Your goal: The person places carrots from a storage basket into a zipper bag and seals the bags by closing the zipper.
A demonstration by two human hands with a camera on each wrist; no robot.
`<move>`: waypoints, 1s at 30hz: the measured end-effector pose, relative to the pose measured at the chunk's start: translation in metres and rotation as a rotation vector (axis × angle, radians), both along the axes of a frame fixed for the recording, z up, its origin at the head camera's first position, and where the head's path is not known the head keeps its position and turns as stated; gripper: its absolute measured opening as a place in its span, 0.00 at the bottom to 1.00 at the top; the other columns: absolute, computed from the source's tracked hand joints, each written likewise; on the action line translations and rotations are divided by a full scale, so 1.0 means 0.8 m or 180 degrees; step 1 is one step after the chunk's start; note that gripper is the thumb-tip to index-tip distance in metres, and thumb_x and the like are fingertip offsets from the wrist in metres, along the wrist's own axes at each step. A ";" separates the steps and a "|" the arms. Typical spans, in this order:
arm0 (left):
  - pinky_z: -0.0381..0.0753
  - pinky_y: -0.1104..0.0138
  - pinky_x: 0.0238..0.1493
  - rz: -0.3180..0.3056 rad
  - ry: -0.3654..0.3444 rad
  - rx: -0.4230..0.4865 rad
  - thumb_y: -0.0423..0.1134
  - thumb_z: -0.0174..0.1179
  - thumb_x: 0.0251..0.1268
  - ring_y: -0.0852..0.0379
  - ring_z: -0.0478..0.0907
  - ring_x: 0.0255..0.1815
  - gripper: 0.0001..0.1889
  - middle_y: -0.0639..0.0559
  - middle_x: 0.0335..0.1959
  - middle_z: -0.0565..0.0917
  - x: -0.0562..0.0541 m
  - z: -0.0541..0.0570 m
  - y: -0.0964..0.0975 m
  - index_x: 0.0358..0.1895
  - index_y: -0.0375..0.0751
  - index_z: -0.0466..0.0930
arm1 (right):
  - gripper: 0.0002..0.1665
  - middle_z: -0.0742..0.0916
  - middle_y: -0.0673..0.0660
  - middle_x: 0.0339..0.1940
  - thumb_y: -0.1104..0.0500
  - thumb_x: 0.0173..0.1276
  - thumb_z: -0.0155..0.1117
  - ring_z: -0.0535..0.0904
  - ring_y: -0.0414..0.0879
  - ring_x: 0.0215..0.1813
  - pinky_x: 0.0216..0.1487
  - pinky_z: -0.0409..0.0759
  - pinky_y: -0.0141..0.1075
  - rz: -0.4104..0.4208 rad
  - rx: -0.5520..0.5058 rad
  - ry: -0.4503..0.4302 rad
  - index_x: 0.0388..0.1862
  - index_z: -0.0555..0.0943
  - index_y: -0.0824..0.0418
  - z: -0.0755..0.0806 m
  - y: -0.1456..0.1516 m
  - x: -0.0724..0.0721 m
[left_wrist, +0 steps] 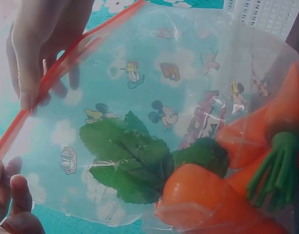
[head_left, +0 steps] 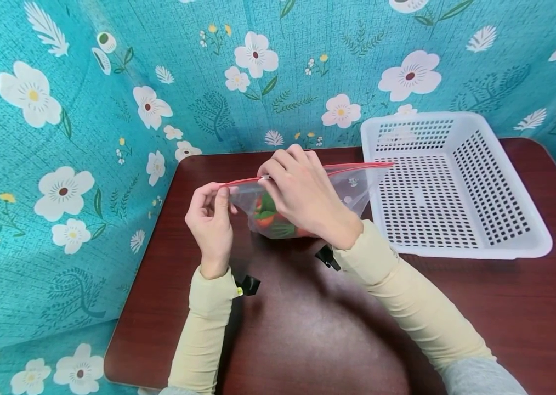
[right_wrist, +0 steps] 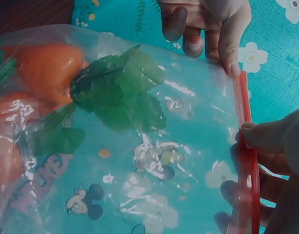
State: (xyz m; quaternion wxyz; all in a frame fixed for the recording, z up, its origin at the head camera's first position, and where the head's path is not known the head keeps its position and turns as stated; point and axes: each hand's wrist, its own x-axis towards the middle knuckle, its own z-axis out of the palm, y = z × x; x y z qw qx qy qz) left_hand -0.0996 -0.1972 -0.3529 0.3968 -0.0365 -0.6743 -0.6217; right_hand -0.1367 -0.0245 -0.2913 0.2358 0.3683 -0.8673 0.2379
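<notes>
A clear zip bag [head_left: 357, 189] printed with cartoon figures hangs upright over the table, its red zip strip [head_left: 357, 166] along the top. My left hand [head_left: 213, 227] pinches the strip's left end between thumb and fingers. A little to the right, my right hand [head_left: 302, 192] grips the strip with thumb in front and fingers behind, beside a small whitish piece [head_left: 264, 177]. Inside the bag lie several orange carrots, one with a green stalk tuft [left_wrist: 278, 168]. Green leaves [left_wrist: 132, 163] spread from a rounder orange piece [left_wrist: 196, 192]. The right hand hides part of the contents in the head view.
A white perforated plastic basket [head_left: 460, 249] stands on the right of the dark red-brown table [head_left: 298, 334], close by the bag's right end. Behind and to the left hangs a turquoise flowered cloth [head_left: 125, 126]. Small black devices sit at both wrists.
</notes>
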 end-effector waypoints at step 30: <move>0.76 0.72 0.23 0.0002 0.0017 0.0166 0.33 0.61 0.65 0.59 0.72 0.18 0.06 0.58 0.32 0.88 -0.007 -0.001 -0.009 0.39 0.33 0.79 | 0.10 0.84 0.53 0.38 0.53 0.73 0.56 0.73 0.52 0.49 0.48 0.69 0.47 -0.0182 -0.0010 -0.0085 0.39 0.82 0.56 0.005 0.030 -0.007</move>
